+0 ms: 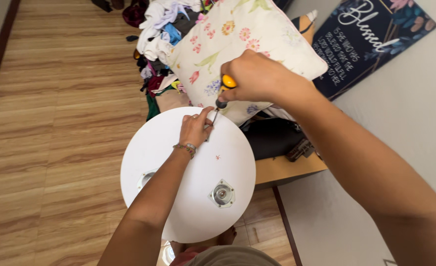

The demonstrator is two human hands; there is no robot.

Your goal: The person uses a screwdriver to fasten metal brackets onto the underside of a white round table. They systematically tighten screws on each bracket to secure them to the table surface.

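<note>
Head view: right hand point(255, 76) grips a screwdriver point(222, 96) at the disc's point(178, 197) twelve o'clock; left fingers point(204, 114) pinch there, steadying its tip.

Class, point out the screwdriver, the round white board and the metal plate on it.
screwdriver point(226, 83): head view, on its yellow handle.
round white board point(151, 148): head view, bare left surface.
metal plate point(222, 194): head view, its centre.
</note>
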